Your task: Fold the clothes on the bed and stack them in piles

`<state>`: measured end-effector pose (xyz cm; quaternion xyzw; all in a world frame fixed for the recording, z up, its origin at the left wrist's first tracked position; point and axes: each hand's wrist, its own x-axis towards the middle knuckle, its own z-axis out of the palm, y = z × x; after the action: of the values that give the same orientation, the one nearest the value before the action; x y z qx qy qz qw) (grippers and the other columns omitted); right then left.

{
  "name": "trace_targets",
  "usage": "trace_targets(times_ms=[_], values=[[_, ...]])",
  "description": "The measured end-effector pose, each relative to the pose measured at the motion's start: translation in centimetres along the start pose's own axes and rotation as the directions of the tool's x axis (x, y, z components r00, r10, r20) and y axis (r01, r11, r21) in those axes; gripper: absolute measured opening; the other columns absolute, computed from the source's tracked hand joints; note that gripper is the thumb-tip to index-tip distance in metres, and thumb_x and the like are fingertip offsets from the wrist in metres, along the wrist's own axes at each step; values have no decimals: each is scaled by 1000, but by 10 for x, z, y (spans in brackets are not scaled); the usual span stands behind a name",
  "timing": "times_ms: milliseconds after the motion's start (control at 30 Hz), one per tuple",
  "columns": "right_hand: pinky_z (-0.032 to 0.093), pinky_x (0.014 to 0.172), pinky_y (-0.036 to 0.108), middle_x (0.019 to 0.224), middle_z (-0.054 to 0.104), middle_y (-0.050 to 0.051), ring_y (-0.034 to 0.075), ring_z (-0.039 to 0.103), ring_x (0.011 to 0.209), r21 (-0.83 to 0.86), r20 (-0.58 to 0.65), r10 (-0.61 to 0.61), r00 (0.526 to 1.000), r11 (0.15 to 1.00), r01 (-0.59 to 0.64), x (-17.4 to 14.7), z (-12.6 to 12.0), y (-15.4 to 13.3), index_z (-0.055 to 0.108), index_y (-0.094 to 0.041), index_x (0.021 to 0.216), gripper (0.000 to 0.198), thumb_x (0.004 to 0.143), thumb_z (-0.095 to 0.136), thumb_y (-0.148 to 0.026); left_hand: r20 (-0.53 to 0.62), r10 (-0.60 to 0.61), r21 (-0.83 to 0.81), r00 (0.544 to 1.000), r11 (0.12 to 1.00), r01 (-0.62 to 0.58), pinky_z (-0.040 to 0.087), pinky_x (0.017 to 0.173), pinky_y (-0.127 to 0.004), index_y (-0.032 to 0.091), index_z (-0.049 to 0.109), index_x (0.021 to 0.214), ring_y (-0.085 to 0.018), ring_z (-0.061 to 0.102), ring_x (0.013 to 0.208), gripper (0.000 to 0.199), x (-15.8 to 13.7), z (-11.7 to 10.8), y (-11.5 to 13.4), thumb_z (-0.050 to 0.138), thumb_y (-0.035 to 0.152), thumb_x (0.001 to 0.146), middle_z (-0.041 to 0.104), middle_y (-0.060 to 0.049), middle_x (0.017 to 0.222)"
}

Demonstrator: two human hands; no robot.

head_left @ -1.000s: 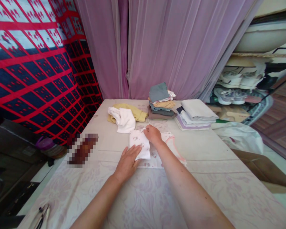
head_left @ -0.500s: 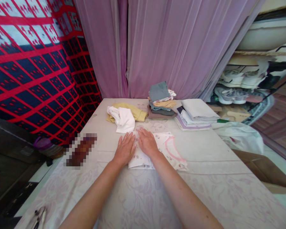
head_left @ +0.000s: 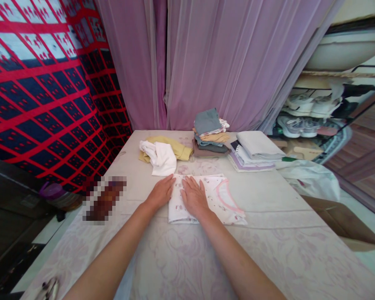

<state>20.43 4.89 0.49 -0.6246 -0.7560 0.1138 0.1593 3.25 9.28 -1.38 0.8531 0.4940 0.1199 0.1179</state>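
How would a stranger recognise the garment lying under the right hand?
Before the purple curtain stands a cloth-covered table. Near its middle, under the right hand, lies the folded white printed shirt. Only it shows a pink neckline, unlike the plain white garment behind.

garment [head_left: 213, 196]: white, small prints (neckband [head_left: 228, 204] pink) | curtain [head_left: 231, 62]: mauve | drape [head_left: 34, 100]: red grid

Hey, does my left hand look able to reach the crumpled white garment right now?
Probably yes: your left hand is at the left edge of the printed shirt, and the white garment lies just beyond its fingers, with nothing visible in between.
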Motion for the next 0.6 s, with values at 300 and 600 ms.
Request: trace_targets(times_ms=[300,600], values=[[27,110,48,145,39,20,33,32,135,62,56,-164,985,985,161,-59,16,-37,43,-9,138,75,76,64,-46,137,237,146,962,955,-257,13,116,-42,35,53,129,-18,28,139,45,-7,-25,-7,42,16,89,44,2,144],[37,106,43,131,55,17,28,48,124,49,-59,-65,996,997,68,-51,27,-46,56,-11,127,43,86,49,-21,186,310,203,932,916,-345,13,115,-39,35,51,130,-16,30,138,47,14,-30,-8,38,13,90,46,3,143]])
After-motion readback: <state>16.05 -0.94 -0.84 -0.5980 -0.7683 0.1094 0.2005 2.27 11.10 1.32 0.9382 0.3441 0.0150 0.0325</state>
